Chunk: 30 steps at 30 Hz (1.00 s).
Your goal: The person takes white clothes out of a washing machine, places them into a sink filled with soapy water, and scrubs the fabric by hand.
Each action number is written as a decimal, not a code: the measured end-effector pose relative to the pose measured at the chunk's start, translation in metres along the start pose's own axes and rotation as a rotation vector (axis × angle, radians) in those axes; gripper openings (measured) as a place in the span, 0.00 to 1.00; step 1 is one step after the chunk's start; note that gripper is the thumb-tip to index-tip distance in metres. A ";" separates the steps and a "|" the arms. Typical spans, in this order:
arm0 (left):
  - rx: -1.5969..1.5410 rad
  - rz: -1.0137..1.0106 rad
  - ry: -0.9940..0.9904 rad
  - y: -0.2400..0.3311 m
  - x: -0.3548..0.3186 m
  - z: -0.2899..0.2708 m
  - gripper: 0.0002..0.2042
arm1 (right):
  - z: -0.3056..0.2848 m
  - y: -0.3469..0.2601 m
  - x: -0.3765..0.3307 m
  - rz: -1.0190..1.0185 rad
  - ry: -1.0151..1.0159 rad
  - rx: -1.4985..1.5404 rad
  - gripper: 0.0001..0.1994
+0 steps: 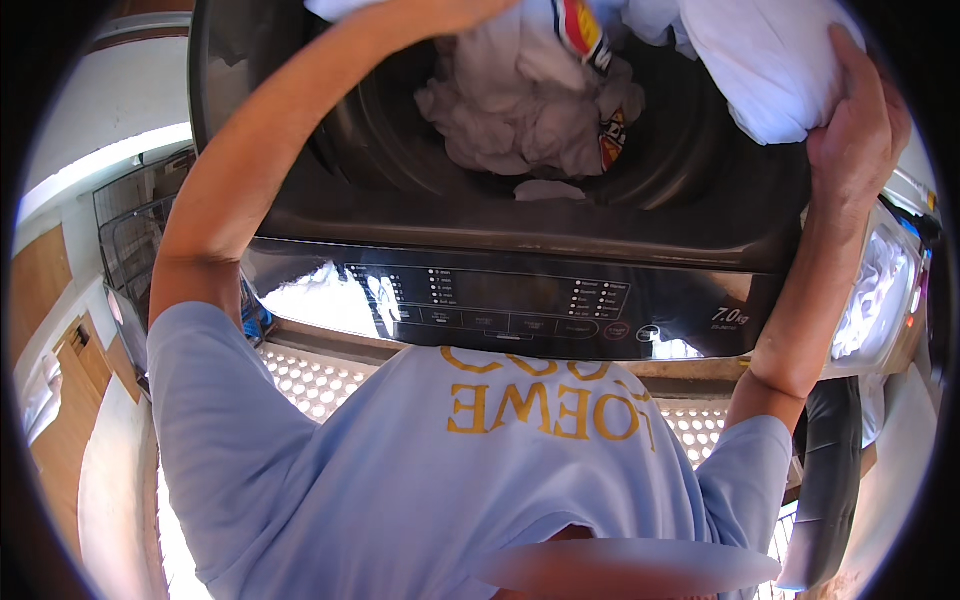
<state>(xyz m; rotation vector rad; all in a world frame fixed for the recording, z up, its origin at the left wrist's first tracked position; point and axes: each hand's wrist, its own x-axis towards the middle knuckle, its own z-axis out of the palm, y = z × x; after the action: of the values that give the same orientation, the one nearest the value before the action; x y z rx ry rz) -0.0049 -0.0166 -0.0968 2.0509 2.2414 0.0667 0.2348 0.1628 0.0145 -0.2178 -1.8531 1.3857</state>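
Before me stands a dark top-loading washing machine (640, 228) with its drum uncovered. Crumpled white laundry (500, 125) lies in the drum, and red, yellow and black printed patches show on it. My right hand (860, 125), over the machine's right side, grips a bunched white cloth (760, 70) that stretches back toward the middle. My left hand (440, 14) reaches across the drum at the far edge of the view, beside the white laundry. The picture's upper edge cuts off its fingers, so its grip is hidden.
A glossy control panel (500, 295) runs along the machine's near side. To the right, a translucent tub (912, 285) holds more white cloth. Below it is a black padded piece (835, 480). A dark wire rack (130, 210) stands at the left.
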 end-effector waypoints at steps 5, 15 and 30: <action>-0.509 -0.125 -0.793 -0.019 0.002 -0.007 0.29 | 0.006 -0.002 0.000 0.022 -0.057 0.095 0.10; -0.906 -0.098 0.470 0.077 -0.014 -0.064 0.13 | -0.007 0.017 0.012 0.298 -0.045 0.519 0.13; 0.159 -0.060 0.374 0.064 -0.040 -0.257 0.13 | 0.068 0.002 -0.034 0.134 -0.623 -0.232 0.26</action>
<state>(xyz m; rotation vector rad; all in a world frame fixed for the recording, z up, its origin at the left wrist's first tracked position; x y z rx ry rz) 0.0354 -0.0408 0.1669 2.2037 2.5984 0.3002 0.2110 0.0941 -0.0097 -0.0215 -2.5578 1.4290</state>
